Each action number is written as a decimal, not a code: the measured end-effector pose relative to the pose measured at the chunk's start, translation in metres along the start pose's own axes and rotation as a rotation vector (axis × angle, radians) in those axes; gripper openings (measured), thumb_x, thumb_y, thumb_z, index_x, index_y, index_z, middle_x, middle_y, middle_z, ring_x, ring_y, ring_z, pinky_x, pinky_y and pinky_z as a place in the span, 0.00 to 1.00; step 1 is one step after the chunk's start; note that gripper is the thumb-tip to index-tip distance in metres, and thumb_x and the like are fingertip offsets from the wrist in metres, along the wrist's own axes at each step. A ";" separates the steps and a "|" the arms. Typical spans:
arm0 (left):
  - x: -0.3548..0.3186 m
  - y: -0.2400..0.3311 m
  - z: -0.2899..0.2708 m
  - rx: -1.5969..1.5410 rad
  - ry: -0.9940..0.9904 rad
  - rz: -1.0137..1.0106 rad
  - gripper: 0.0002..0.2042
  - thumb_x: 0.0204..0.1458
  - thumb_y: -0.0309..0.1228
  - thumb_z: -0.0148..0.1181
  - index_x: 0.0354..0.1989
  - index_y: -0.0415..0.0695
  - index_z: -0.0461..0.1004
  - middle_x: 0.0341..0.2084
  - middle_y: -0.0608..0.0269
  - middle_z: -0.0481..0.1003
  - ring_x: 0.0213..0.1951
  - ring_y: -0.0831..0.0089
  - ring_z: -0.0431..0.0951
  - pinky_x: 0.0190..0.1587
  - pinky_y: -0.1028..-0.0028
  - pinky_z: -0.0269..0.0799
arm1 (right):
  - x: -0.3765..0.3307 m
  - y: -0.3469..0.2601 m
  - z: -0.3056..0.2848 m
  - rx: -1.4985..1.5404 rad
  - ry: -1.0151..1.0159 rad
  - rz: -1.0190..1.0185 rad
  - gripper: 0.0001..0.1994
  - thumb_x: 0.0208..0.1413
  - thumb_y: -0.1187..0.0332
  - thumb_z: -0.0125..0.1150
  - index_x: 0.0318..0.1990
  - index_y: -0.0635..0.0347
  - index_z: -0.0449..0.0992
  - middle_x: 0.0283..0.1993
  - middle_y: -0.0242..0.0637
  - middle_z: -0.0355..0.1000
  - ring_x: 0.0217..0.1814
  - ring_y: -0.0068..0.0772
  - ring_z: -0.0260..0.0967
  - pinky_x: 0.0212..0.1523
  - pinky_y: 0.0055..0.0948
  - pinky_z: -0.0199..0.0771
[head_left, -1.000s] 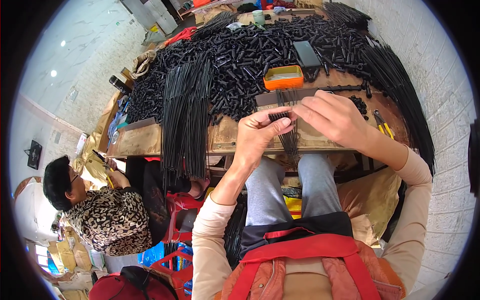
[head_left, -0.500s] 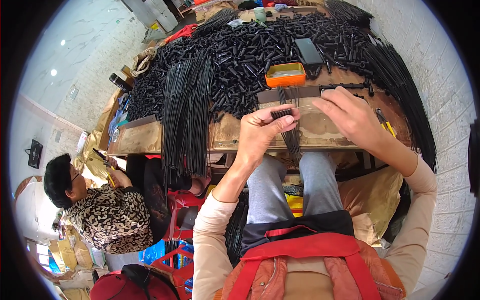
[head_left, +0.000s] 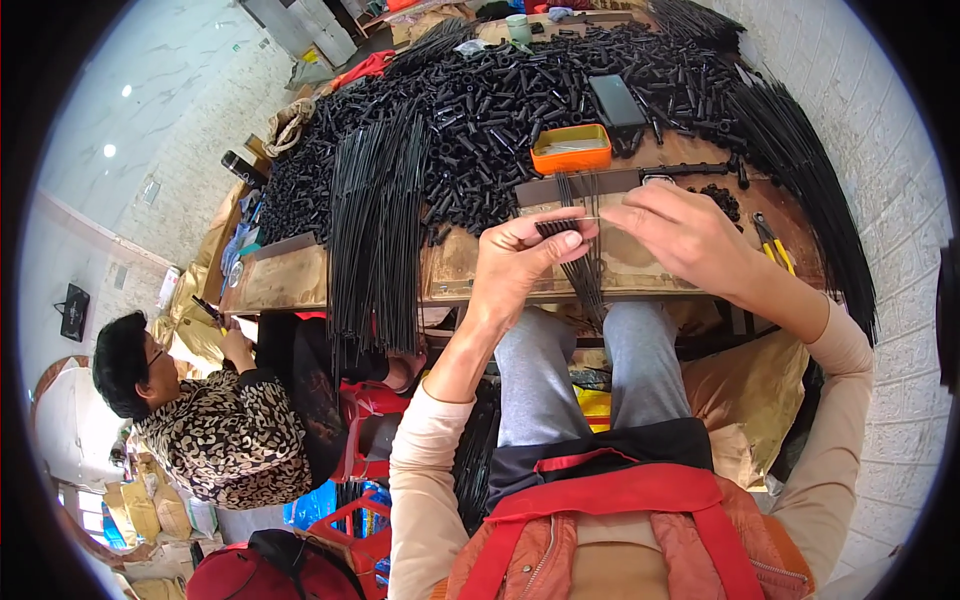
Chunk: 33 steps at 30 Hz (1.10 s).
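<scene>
The left hand (head_left: 520,265) is raised over the near edge of the wooden workbench (head_left: 450,270), its forearm coming up from the lower left in a cream sleeve, wrist bent so the knuckles face the camera. Its fingers are curled shut around a small bundle of thin black rods (head_left: 580,255), the thumb pressed across the top; the rods' upper ends stick out just past the thumb, and the rest hang down past the bench edge toward the person's lap.

The right hand (head_left: 685,235) comes in from the right, forearm angled up and left, palm down. Its thumb and forefinger are pinched together on what looks like a single thin rod at the top of the bundle, just beside the left thumb; the other fingers are loosely curled. The two hands are nearly touching.

Just beyond the hands a flat dark bar (head_left: 580,185) lies across the bench, with an orange tin (head_left: 570,150) behind it. A large heap of short black tubes (head_left: 480,110) covers the far bench, and a thick sheaf of long black rods (head_left: 375,220) drapes over the near edge to the left. Yellow-handled pliers (head_left: 772,245) lie to the right. Another person in a patterned top (head_left: 215,440) sits low at the left.
</scene>
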<state>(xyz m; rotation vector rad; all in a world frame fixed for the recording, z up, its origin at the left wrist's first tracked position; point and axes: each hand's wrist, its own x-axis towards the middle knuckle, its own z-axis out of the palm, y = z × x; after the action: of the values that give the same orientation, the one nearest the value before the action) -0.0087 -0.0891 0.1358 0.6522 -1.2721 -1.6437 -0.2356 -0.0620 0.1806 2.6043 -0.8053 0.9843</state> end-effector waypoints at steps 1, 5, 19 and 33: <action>-0.001 0.000 0.000 -0.020 -0.006 -0.013 0.14 0.54 0.20 0.61 0.49 0.33 0.75 0.41 0.51 0.79 0.45 0.66 0.80 0.51 0.69 0.78 | 0.000 0.000 0.002 0.012 0.003 -0.010 0.17 0.44 0.80 0.61 0.46 0.64 0.76 0.38 0.41 0.70 0.37 0.41 0.71 0.36 0.34 0.75; -0.001 -0.001 -0.002 -0.034 -0.012 -0.015 0.14 0.53 0.20 0.62 0.49 0.34 0.76 0.41 0.52 0.80 0.44 0.70 0.80 0.50 0.73 0.78 | 0.001 0.000 0.005 0.026 0.018 0.000 0.18 0.44 0.80 0.61 0.47 0.64 0.76 0.39 0.41 0.70 0.38 0.40 0.71 0.36 0.33 0.75; -0.013 -0.093 -0.033 1.327 -0.191 0.389 0.38 0.39 0.36 0.72 0.65 0.54 0.65 0.61 0.47 0.64 0.61 0.52 0.66 0.60 0.58 0.64 | -0.044 0.096 0.073 0.122 -0.206 0.478 0.09 0.56 0.69 0.58 0.43 0.60 0.77 0.34 0.41 0.74 0.38 0.46 0.74 0.38 0.38 0.73; 0.026 -0.107 -0.041 1.561 -0.359 0.363 0.37 0.43 0.26 0.60 0.66 0.64 0.61 0.70 0.53 0.49 0.71 0.54 0.49 0.69 0.50 0.47 | 0.024 0.235 0.213 -0.205 -0.547 0.414 0.04 0.46 0.73 0.60 0.26 0.60 0.80 0.27 0.48 0.76 0.34 0.52 0.76 0.37 0.44 0.76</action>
<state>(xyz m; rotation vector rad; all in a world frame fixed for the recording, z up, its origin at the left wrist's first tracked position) -0.0225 -0.1266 0.0249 0.8936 -2.6766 -0.1814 -0.2422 -0.3500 0.0455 2.5938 -1.5287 0.2231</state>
